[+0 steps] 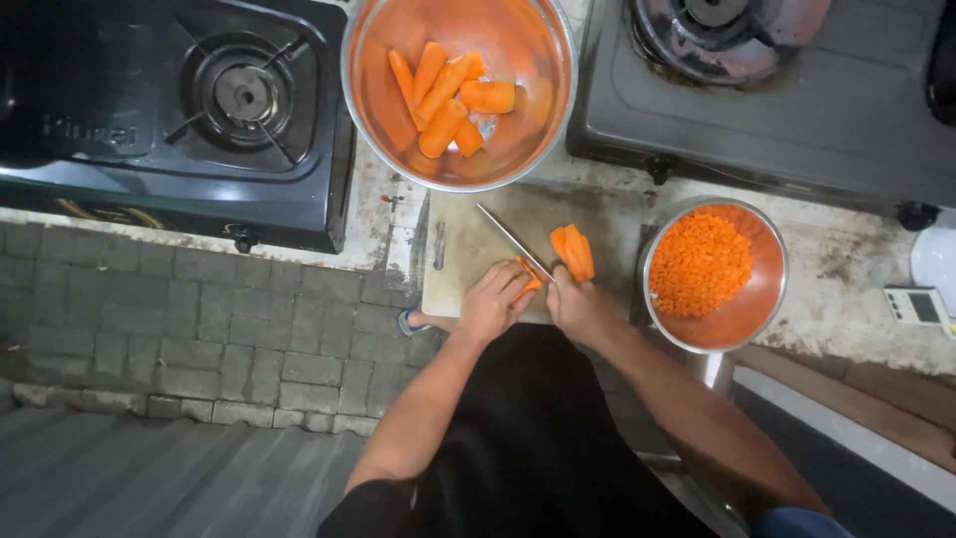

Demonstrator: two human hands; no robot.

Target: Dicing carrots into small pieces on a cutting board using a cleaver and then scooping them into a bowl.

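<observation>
My left hand [494, 300] presses a small piece of carrot [529, 283] onto the worn cutting board [468, 249]. My right hand [580, 307] grips the handle of a knife [512, 239], its blade slanting up and left across the board beside the left fingers. Two sliced carrot slabs [574, 251] lie on the board just right of the blade. A steel bowl [460, 92] with several peeled carrot chunks sits beyond the board. To the right, a second steel bowl [714, 275] holds finely diced carrot.
A black gas stove [189, 110] stands at the left and a grey stove [797, 90] at the back right. A small white digital scale [918, 305] lies at the far right. The stained counter ends above a brick floor [189, 329].
</observation>
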